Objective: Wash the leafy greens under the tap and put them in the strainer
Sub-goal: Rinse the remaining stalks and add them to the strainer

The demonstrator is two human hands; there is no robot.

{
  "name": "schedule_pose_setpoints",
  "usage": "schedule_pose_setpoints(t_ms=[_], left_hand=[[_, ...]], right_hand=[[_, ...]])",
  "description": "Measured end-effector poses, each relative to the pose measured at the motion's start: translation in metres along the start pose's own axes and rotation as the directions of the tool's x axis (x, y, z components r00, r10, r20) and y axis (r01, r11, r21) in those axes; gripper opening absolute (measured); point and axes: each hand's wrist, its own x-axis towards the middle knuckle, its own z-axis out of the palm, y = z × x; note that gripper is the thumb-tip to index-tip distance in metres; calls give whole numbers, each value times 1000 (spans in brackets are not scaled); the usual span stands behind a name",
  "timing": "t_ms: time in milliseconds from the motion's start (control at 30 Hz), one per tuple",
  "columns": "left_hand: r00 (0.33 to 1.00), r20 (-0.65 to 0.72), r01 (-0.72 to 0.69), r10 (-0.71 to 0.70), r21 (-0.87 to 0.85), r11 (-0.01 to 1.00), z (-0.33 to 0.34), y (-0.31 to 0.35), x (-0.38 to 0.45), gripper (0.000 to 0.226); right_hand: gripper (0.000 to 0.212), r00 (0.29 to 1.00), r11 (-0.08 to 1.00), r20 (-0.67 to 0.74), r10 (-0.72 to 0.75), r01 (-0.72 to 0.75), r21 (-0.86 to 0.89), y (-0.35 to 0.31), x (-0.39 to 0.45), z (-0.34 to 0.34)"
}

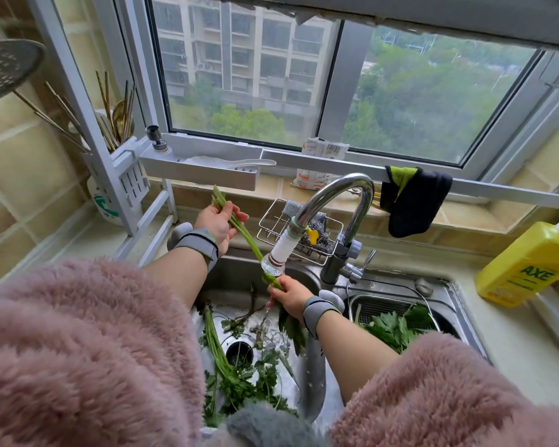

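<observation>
Both hands grip one bunch of greens (pixel 243 232) under the tap (pixel 331 201) — left hand (pixel 218 222) at the stems, right hand (pixel 289 295) near the leaves. Some greens already lie in the strainer (pixel 397 306); more — seemingly unwashed — wait in the sink (pixel 317 375).

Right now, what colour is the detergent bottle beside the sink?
Yellow, with green lettering: the detergent bottle, seen in the head view.

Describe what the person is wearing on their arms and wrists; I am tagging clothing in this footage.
Both arms wear fluffy pink sleeves, long-piled and pushed up to leave the forearms bare. The left hand and right hand are bare, with no gloves. Each wrist carries a grey fabric wristband with a rounded grey module on it; the left band shows a thin pale green edge.
</observation>
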Motion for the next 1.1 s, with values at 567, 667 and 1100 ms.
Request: schedule_pose_setpoints(t_ms=[567, 667, 1100], left_hand=[[998, -11, -57, 57, 10, 998, -3, 8, 5, 27], [998, -13, -67, 67, 9, 998, -2, 10, 5, 27], [994, -18, -105, 104, -26, 994, -4, 16, 4, 27]], right_hand=[[32, 998, 998, -45, -35, 33, -45, -3, -1, -10], [18, 1000, 999, -14, -3, 2, -52, 0, -3, -8], [36, 996, 998, 62, 58, -60, 26, 6, -13, -9]])
